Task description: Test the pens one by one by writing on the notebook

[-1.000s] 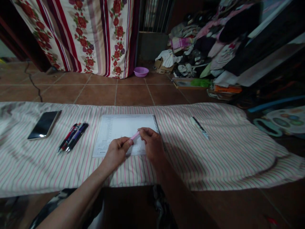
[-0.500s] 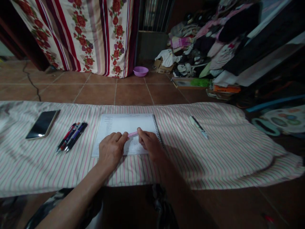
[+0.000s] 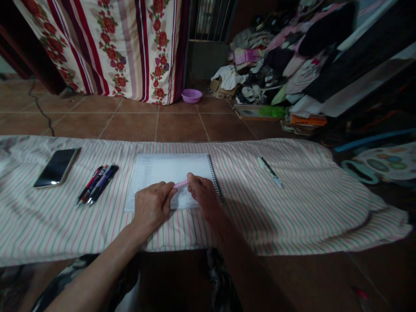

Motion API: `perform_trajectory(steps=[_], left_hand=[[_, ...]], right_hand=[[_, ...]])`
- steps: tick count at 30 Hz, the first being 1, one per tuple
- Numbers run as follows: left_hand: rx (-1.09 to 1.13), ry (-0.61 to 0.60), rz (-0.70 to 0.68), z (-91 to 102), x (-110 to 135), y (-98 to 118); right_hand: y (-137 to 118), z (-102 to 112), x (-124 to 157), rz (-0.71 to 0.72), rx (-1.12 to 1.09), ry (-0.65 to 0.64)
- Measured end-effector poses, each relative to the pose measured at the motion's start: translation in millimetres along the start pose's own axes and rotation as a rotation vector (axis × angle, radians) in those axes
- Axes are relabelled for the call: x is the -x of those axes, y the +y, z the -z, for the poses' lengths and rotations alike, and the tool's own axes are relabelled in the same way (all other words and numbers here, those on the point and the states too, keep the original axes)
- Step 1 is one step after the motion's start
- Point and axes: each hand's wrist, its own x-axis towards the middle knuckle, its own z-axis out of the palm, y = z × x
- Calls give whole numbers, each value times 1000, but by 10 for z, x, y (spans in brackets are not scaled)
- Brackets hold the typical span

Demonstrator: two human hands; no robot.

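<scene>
A short pink pen [image 3: 180,184] lies level over the near part of a spiral notebook [image 3: 172,171] on a striped cloth [image 3: 292,203]. My left hand [image 3: 151,205] pinches its left end, with the fingers curled and the palm down on the page. My right hand [image 3: 203,195] pinches the other end with its fingertips. Both hands rest low on the notebook's near edge.
Several dark pens [image 3: 97,184] and a phone [image 3: 56,167] lie on the cloth to the left, a white pen [image 3: 270,172] to the right. Beyond are brown floor tiles, a floral curtain [image 3: 123,47], a purple bowl [image 3: 191,95] and piled clothes [image 3: 279,56].
Both hands have sunk from slightly above the page onto it. My left hand turned palm down. The pink pen went from tilted to nearly level.
</scene>
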Motion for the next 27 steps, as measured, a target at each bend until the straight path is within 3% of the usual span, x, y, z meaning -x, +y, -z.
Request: perform_trajectory(steps=[7, 12, 17, 22, 24, 27], left_hand=[[354, -180, 186, 58, -10, -56], [230, -26, 128, -20, 16, -84], [348, 11, 247, -78, -8, -57], [395, 62, 312, -95, -52, 3], [560, 85, 337, -119, -69, 37], [1062, 39, 527, -142, -111, 101]], right_hand=[[-55, 12, 39, 94, 91, -36], [-35, 2, -12, 39, 47, -74], [42, -35, -69, -42, -78, 68], [120, -19, -100, 97, -73, 146], [121, -16, -92, 123, -55, 154], [95, -24, -72, 113, -46, 164]])
